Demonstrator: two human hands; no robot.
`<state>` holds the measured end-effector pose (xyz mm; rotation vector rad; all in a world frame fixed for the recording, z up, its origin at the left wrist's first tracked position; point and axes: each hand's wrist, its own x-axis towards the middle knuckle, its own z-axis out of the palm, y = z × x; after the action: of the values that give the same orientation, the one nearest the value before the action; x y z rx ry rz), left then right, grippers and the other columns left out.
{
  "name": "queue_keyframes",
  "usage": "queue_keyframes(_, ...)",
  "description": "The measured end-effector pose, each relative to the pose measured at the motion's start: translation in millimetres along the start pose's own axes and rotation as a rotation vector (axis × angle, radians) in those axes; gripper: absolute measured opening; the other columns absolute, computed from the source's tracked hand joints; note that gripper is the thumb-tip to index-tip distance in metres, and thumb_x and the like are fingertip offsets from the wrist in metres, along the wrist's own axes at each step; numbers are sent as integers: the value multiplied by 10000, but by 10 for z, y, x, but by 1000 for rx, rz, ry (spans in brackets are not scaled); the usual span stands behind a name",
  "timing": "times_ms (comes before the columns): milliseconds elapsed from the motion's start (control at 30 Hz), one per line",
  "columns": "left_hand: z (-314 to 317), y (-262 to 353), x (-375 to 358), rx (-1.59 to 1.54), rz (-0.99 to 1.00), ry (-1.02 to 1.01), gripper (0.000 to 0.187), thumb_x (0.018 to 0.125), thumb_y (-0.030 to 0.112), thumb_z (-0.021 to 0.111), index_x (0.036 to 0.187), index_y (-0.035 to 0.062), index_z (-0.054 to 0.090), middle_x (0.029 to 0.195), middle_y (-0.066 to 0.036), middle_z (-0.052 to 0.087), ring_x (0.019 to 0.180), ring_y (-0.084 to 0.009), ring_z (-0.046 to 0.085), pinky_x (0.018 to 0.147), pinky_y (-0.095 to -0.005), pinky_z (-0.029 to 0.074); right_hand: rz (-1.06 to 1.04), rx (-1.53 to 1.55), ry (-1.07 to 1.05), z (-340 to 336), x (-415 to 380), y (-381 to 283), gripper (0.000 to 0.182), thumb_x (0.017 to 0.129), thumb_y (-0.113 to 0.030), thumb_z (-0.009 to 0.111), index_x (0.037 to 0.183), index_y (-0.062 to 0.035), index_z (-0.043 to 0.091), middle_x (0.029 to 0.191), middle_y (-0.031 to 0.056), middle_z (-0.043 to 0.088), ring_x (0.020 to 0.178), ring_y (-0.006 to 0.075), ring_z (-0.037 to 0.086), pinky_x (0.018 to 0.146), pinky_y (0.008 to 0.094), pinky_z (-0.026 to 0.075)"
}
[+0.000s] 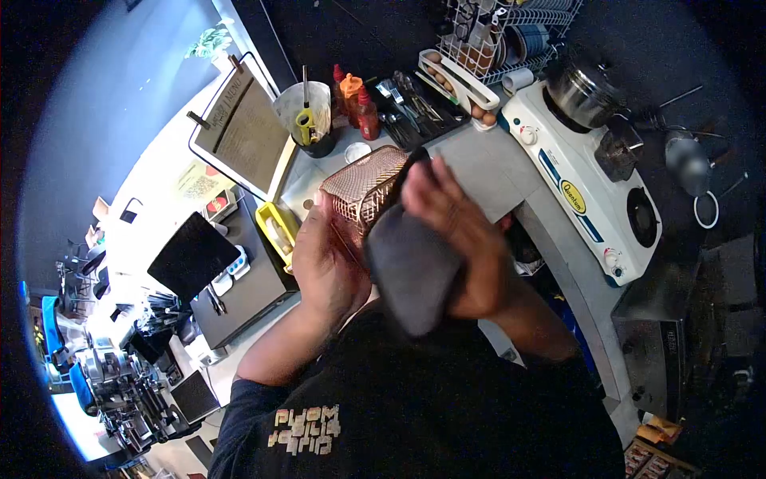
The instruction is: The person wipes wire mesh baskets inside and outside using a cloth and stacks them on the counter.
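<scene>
My left hand (325, 259) is closed on the near left side of a copper-coloured mesh basket (369, 176), its thumb along the wall. The basket is held tilted in front of my chest, above the counter. On its right side, my right hand (456, 227) is smeared by motion, its fingers reaching up near the rim. A dark grey, rounded piece (415, 267), like cloth or a soft pad, lies against the right palm and hides part of the basket. A black edge (416, 164) shows between the fingers and the basket.
Behind the basket stand red sauce bottles (368, 116), a cutlery tray (419, 108) and a bin-like tub (313, 132). Eggs sit in a white holder (455, 88). To the right is a two-burner stove (578, 188) with a steel pot (586, 92). A yellow tape dispenser (277, 237) stands left.
</scene>
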<state>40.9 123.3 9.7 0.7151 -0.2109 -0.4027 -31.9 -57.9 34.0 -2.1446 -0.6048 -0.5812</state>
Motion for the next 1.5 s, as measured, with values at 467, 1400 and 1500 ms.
queue_keyframes(467,-45,89,149,165,-43,172,434,1022,409,416,1120,17,575,1019,-112,642,940,-191,617,886,-318,490,-122,-214,-266,326,51,-271,833,652,-196,714,1426,-52,439,1518,189,354,1444,427,210,1174,536,93)
queue_keyframes(1400,-266,81,201,101,-57,-49,400,1036,375,361,1011,27,556,864,-126,645,755,-240,635,746,-341,519,22,445,632,-126,261,143,324,982,-121,459,1226,65,564,1182,192,631,1089,257,616,963,361,467)
queue_keyframes(1500,-251,83,210,94,-61,9,444,1034,385,357,1155,0,541,984,-154,653,891,-275,650,846,-368,520,24,203,535,66,317,173,352,955,-113,484,1268,36,543,1228,208,593,1148,314,569,984,375,442)
